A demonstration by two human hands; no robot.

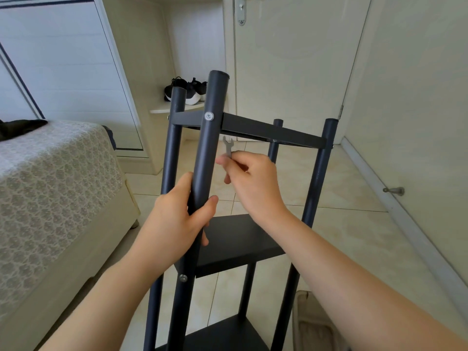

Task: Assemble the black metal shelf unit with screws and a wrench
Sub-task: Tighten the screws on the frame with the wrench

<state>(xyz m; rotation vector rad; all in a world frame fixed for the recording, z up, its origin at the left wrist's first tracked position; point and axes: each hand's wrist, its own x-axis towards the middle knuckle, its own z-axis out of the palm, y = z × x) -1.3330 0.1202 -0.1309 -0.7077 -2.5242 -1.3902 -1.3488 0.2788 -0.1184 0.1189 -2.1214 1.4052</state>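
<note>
Fingers [181, 183] of the left hand [174, 221] are curled round the near post [209, 148] of the shelf unit [315, 188], which is steadied upright on the tiled floor [354, 224]. Much of the assembly is judged to be done: three shelves are seen fitted between the four posts, namely the top shelf [266, 131], the middle shelf [235, 239] and the bottom shelf [222, 333]. What is left appears to be tightening at the top joints, though the far corners cannot be checked. The right hand [253, 186] is raised at three o'clock of the near post. The wrench [228, 148] is pinched between its thumb and fingertips [222, 160], with the open head pointed to twelve o'clock, just under the top shelf and not yet set on any fastener. A screw [209, 116] is seated in the post at eleven o'clock of the wrench head, near but apart. A second screw [183, 277] is seated at six o'clock of the left hand.
</note>
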